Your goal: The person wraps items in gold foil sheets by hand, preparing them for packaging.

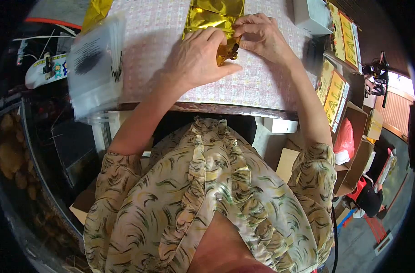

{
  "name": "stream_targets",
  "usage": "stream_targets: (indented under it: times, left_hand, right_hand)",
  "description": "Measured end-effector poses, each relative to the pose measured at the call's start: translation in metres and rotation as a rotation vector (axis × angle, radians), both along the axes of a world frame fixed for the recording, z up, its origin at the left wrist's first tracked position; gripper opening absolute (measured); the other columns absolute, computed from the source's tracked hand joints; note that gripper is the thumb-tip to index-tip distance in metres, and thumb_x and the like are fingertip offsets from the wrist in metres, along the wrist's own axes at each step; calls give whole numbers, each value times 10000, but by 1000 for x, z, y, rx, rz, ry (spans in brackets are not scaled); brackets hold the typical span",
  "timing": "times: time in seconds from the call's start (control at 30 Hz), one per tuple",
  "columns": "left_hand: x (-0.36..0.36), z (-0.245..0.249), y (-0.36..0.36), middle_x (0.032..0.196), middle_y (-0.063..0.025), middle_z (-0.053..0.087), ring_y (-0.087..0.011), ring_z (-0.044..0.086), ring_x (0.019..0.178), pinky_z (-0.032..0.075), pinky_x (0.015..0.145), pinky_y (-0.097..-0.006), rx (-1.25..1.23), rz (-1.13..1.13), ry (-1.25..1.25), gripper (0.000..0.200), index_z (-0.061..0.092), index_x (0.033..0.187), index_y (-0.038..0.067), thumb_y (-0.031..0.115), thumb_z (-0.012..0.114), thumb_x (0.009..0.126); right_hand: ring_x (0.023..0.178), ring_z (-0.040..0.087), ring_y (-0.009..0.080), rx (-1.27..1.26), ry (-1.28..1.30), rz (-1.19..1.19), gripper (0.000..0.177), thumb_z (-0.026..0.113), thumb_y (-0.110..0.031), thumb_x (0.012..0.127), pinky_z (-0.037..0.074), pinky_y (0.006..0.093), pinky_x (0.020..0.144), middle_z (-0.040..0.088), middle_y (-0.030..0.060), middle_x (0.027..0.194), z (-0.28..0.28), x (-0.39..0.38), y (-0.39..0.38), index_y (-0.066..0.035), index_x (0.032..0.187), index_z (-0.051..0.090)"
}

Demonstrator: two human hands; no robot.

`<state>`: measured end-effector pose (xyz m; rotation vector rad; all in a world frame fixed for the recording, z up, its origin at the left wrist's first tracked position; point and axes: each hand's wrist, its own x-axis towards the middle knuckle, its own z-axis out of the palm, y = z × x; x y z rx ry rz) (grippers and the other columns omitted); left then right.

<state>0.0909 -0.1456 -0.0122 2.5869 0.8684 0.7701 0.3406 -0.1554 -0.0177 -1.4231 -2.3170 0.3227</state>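
Note:
Shiny gold foil (216,10) lies at the far edge of the patterned tabletop, creased and partly crumpled. My left hand (200,57) rests over its lower left part, fingers curled onto it and thumb stretched to the right. Between my hands, a crumpled gold-brown end of the foil (226,52) shows dark spots; whether something is inside cannot be made out. On the right, my right hand (263,38) pinches the foil's edge with thumb and forefinger.
A stack of clear plastic sleeves (96,63) with dark print overhangs the table's left side. More gold foil (97,11) sits behind it. A white box (311,17) stands at the back right, beside printed cartons (334,98). The table's dark front edge (207,108) is near my body.

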Motion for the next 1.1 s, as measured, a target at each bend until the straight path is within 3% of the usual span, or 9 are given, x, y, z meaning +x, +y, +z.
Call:
stream_targets:
  times: [0.2, 0.27, 0.5, 0.77, 1.1]
  left_hand:
    - [6, -19, -5, 974, -127, 693, -356, 709, 861, 571, 751, -463, -96, 87, -45, 265, 673, 971, 39, 278, 748, 885]
    - [9, -18, -4, 908, -132, 699, -361, 702, 771, 570, 689, -455, -65, 122, -199, 191, 688, 897, 22, 209, 729, 889]
    - [7, -12, -2, 905, -141, 707, -365, 701, 773, 566, 690, -453, -128, 139, -173, 179, 712, 891, 17, 194, 732, 878]
    - [5, -11, 3, 878, -120, 712, -338, 708, 742, 566, 694, -444, -118, 196, -112, 306, 749, 883, 43, 348, 767, 864]
    - [4, -5, 10, 826, -145, 687, -348, 681, 699, 535, 665, -453, -194, 186, -199, 231, 746, 816, 0, 223, 797, 845]
  right_hand:
    - [1280, 537, 247, 15, 1, -2, 273, 831, -244, 834, 352, 453, 1078, 664, -3, 1329, 0, 1, 4, -164, 1090, 780]
    - [1278, 539, 239, 6, 6, 4, 263, 832, -249, 835, 352, 448, 1077, 666, -5, 1323, -1, 1, 4, -163, 1079, 785]
    - [1270, 548, 215, -3, 50, 29, 199, 834, -249, 835, 347, 442, 1078, 676, -28, 1300, -2, 3, 8, -180, 1019, 806]
    - [1268, 549, 218, -24, 86, -14, 198, 843, -222, 819, 326, 471, 1131, 675, -38, 1291, 0, -5, 7, -170, 1003, 792]
    - [1176, 558, 264, 26, 173, 7, 203, 837, -188, 823, 409, 435, 1064, 649, 19, 1298, -7, -2, 9, -111, 1001, 776]
